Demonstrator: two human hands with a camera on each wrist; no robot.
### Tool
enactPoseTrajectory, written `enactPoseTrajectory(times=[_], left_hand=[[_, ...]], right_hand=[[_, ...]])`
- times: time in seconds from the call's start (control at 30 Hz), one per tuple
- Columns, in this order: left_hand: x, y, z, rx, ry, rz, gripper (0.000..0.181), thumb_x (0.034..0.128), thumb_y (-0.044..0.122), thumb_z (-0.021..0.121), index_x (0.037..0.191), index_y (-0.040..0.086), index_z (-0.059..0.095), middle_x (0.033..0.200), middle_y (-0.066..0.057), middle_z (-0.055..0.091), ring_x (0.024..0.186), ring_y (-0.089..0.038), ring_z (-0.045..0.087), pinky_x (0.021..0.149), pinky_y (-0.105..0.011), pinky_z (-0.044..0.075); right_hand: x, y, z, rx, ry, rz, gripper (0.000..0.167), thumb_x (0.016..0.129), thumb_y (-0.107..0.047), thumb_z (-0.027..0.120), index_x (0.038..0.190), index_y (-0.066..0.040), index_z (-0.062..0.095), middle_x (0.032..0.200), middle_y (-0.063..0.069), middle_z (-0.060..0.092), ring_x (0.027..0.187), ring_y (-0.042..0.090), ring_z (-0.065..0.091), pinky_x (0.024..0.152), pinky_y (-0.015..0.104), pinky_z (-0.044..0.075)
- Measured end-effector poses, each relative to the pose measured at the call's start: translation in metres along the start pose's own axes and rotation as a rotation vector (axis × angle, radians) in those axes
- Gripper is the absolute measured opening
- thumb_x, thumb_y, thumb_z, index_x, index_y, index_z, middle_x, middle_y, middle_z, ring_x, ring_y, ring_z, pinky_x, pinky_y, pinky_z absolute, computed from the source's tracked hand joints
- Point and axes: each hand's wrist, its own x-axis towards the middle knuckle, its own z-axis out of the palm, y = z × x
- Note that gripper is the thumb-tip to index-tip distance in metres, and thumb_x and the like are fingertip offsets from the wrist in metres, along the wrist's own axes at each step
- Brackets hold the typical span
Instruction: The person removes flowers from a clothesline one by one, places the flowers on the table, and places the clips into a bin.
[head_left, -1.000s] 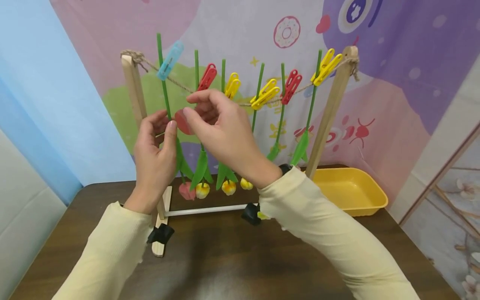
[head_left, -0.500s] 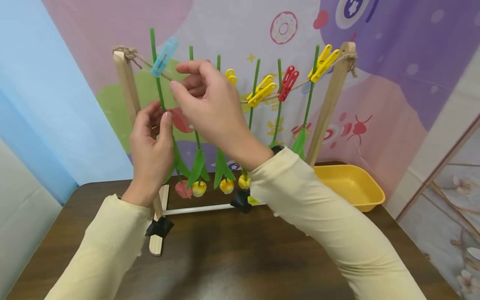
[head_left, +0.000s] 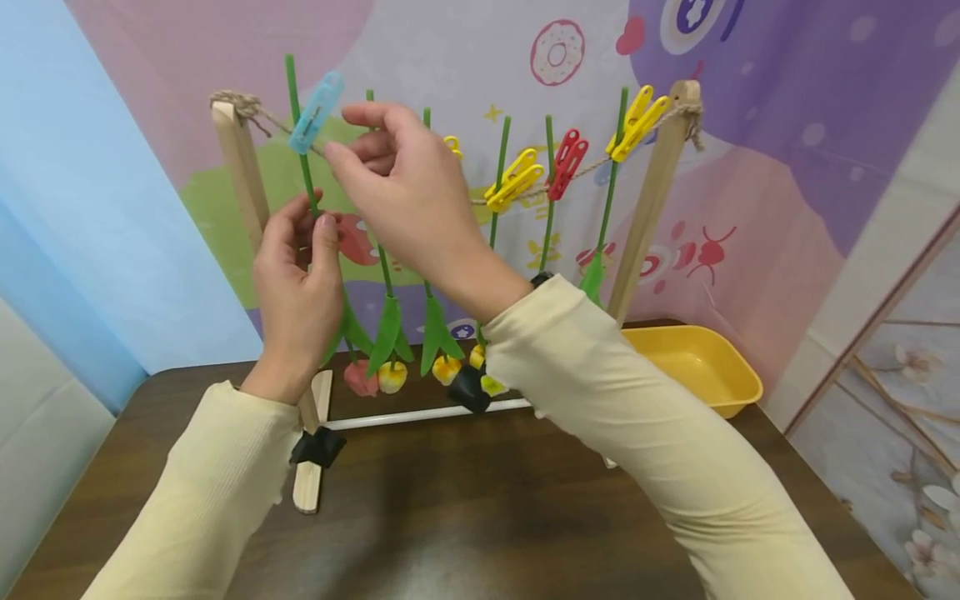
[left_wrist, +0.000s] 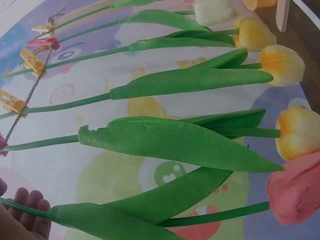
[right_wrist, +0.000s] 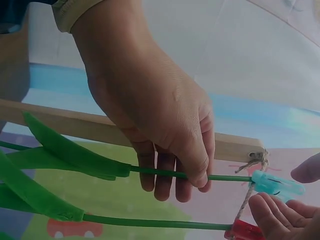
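Note:
My left hand [head_left: 296, 292] pinches the green stem [head_left: 307, 185] of the leftmost hanging flower, a pink tulip [head_left: 362, 377], below a light-blue clothespin [head_left: 317, 112]. That clothespin clips the stem to a twine line near the left post. My right hand [head_left: 420, 192] is just right of it, thumb and index finger apart, holding nothing. In the right wrist view, the left hand [right_wrist: 150, 100] is on the stem and the right hand [right_wrist: 285, 217] is beside the blue clothespin [right_wrist: 277, 185]. The left wrist view shows part of the left hand [left_wrist: 25, 220] at the stem.
More tulips hang head-down along the twine from yellow and red clothespins [head_left: 567, 165]. Wooden posts [head_left: 648, 208] hold the line, with a white bar [head_left: 420, 417] low between them. A yellow tray [head_left: 697, 367] is at the right back of the dark table [head_left: 450, 517].
My right hand has risen leftward from beside the stem to near the blue clothespin. My left hand remains on the stem. The head view has shifted slightly, so the rack appears farther left.

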Motion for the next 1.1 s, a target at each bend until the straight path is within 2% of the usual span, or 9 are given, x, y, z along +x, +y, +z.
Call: enactPoseTrajectory(times=[0.17, 0.27, 0.37, 0.47, 0.67, 0.77, 0.87, 1.03, 1.1], left_hand=[[0.002, 0.001, 0.002, 0.007, 0.009, 0.014, 0.032, 0.0984, 0.016, 0.046, 0.127, 0.004, 0.054, 0.094, 0.000, 0.060, 0.081, -0.005, 0.055, 0.069, -0.016, 0.041], [0.002, 0.002, 0.003, -0.021, 0.009, 0.010, 0.030, 0.0987, 0.014, 0.044, 0.125, 0.003, 0.054, 0.094, 0.002, 0.061, 0.080, -0.005, 0.056, 0.071, -0.017, 0.043], [0.002, 0.002, 0.003, -0.066, 0.006, 0.005, 0.029, 0.0992, 0.011, 0.042, 0.124, 0.001, 0.054, 0.094, 0.001, 0.061, 0.081, -0.005, 0.058, 0.075, -0.018, 0.046], [0.003, 0.003, 0.003, -0.099, 0.002, 0.002, 0.029, 0.0994, 0.009, 0.040, 0.123, -0.001, 0.053, 0.093, 0.002, 0.060, 0.081, -0.007, 0.059, 0.078, -0.019, 0.047], [0.002, 0.004, 0.002, -0.112, -0.006, -0.004, 0.028, 0.1001, 0.009, 0.038, 0.120, -0.001, 0.054, 0.088, 0.012, 0.058, 0.078, -0.006, 0.058, 0.075, -0.019, 0.045], [0.002, 0.005, 0.001, -0.103, -0.009, -0.004, 0.027, 0.1002, 0.010, 0.037, 0.118, 0.000, 0.055, 0.086, 0.013, 0.058, 0.076, -0.004, 0.056, 0.073, -0.019, 0.044], [0.002, 0.005, 0.001, -0.092, -0.011, -0.006, 0.027, 0.1003, 0.010, 0.037, 0.117, -0.001, 0.055, 0.084, 0.012, 0.055, 0.075, -0.004, 0.054, 0.072, -0.019, 0.043], [0.002, 0.007, -0.001, -0.075, -0.004, -0.017, 0.027, 0.1005, 0.010, 0.036, 0.116, 0.000, 0.056, 0.081, 0.010, 0.049, 0.071, -0.006, 0.047, 0.068, -0.019, 0.040], [0.002, 0.007, -0.002, -0.065, -0.003, -0.016, 0.027, 0.1006, 0.010, 0.035, 0.116, 0.000, 0.055, 0.081, 0.010, 0.048, 0.070, -0.007, 0.046, 0.066, -0.019, 0.038]], right_hand=[[0.004, -0.001, -0.001, -0.008, 0.010, -0.001, 0.039, 0.091, -0.019, 0.058, 0.128, -0.008, 0.052, 0.101, 0.003, 0.067, 0.085, 0.005, 0.063, 0.073, 0.014, 0.048], [0.017, 0.012, 0.003, -0.013, 0.007, 0.001, 0.042, 0.090, -0.026, 0.060, 0.130, -0.016, 0.051, 0.103, -0.001, 0.067, 0.087, 0.002, 0.063, 0.076, 0.016, 0.048], [0.047, 0.045, 0.014, -0.008, -0.012, 0.023, 0.047, 0.086, -0.038, 0.064, 0.130, -0.030, 0.048, 0.105, -0.009, 0.065, 0.090, -0.003, 0.063, 0.079, 0.018, 0.049], [0.086, 0.086, 0.030, 0.006, -0.042, 0.042, 0.056, 0.080, -0.050, 0.067, 0.129, -0.042, 0.041, 0.106, -0.016, 0.063, 0.091, -0.005, 0.062, 0.079, 0.021, 0.049], [0.154, 0.150, 0.061, -0.017, -0.117, 0.087, 0.079, 0.069, -0.065, 0.069, 0.133, -0.051, 0.023, 0.113, -0.020, 0.058, 0.094, -0.003, 0.062, 0.071, 0.029, 0.051], [0.174, 0.165, 0.070, -0.039, -0.125, 0.085, 0.086, 0.064, -0.072, 0.067, 0.133, -0.052, 0.020, 0.110, -0.020, 0.060, 0.092, -0.001, 0.061, 0.064, 0.033, 0.049], [0.175, 0.160, 0.071, -0.044, -0.118, 0.066, 0.084, 0.066, -0.071, 0.067, 0.133, -0.052, 0.020, 0.108, -0.020, 0.061, 0.091, -0.001, 0.061, 0.064, 0.033, 0.049], [0.145, 0.116, 0.057, 0.002, -0.103, 0.034, 0.063, 0.078, -0.057, 0.066, 0.131, -0.046, 0.034, 0.105, -0.017, 0.064, 0.086, 0.003, 0.062, 0.064, 0.032, 0.050], [0.142, 0.109, 0.056, 0.004, -0.091, 0.033, 0.057, 0.079, -0.056, 0.066, 0.128, -0.045, 0.040, 0.103, -0.017, 0.064, 0.084, 0.004, 0.063, 0.061, 0.033, 0.049]])
